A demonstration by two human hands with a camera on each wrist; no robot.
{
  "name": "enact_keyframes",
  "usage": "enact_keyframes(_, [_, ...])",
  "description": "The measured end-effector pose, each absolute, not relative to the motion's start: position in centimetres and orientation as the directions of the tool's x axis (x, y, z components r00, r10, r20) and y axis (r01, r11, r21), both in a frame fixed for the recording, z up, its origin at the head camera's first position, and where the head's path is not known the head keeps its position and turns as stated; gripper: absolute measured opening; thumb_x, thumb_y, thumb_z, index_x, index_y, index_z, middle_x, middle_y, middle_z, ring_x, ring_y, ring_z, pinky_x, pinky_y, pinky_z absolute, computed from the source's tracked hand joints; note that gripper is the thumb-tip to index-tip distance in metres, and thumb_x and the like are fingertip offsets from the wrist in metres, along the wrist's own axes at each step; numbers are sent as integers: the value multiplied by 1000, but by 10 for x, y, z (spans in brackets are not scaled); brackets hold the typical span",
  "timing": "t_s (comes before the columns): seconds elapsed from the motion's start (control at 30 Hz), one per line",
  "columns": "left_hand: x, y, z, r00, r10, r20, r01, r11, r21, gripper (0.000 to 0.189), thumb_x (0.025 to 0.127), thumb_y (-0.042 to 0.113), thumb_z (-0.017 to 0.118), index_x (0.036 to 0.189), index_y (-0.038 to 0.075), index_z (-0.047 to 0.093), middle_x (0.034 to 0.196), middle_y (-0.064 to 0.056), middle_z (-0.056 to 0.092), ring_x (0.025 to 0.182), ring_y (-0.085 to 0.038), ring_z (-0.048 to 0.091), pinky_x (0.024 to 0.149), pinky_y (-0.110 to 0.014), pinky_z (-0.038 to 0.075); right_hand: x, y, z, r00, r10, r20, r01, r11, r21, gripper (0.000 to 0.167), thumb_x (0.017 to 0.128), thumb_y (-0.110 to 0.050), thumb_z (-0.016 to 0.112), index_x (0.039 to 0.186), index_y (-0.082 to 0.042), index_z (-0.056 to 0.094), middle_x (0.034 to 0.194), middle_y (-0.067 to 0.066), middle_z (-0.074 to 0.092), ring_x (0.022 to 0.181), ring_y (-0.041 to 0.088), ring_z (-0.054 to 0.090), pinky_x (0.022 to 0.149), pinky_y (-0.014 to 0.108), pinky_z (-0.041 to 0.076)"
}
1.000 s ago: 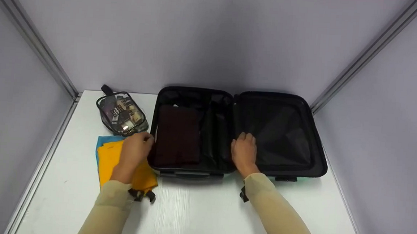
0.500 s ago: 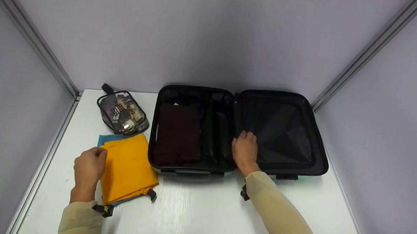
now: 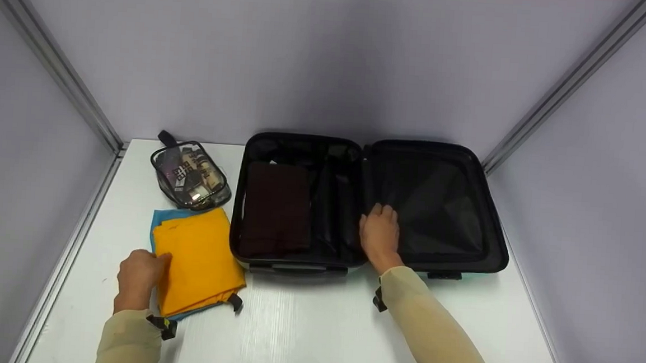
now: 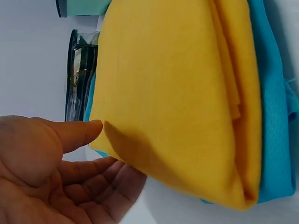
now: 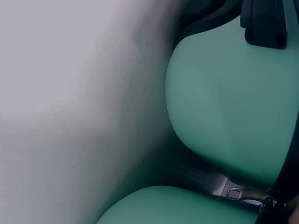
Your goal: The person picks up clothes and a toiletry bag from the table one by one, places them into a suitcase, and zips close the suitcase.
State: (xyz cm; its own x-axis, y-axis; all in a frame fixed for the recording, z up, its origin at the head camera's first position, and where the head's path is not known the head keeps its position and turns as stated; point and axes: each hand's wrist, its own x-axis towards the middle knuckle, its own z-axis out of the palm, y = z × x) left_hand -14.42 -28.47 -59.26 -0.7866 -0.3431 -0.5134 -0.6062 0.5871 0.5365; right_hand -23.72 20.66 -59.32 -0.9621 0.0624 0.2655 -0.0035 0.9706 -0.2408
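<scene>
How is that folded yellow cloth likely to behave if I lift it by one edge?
The yellow cloth will probably sag, since its rounded folds look soft. Its layers may slip open if the left hand pinches only one, because loose edges show at the side. The blue cloth underneath might drag along, as the two lie in contact.

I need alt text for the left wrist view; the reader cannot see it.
A left hand, partly open, is at the edge of a folded yellow cloth. A blue cloth lies beneath; a clear pouch and part of a green suitcase show beyond.
</scene>
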Motion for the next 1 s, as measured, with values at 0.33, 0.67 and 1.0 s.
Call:
enact_keyframes(0.33, [-142,-286,-594,-798,-282,-533,-578,608,544,64,108,41,57,127,-20,53,91,-19,62,83,-30,61,72,-36,54,-237,206,-592,-962,61,267,-6,970,-244,44,107,-23,62,132,14,59,116,29,61,108,44,59,92,54,56])
enact_keyframes(0.67, [-143,-274,-585,-852,-376,-364,-523,631,574,56,105,30,64,137,-15,54,126,-36,64,98,-44,66,91,-57,57,-237,206,-595,-953,40,299,-30,974,-226,46,106,-23,65,133,14,59,116,30,62,106,44,60,91,53,56])
enact_keyframes(1.0, [-156,-267,-577,-877,-190,-441,-479,406,778,65,108,33,55,159,-2,34,159,-33,37,132,-44,44,115,-60,40,-238,207,-594,-957,45,287,-22,973,-228,46,106,-24,64,132,14,60,116,29,62,105,44,60,91,54,56])
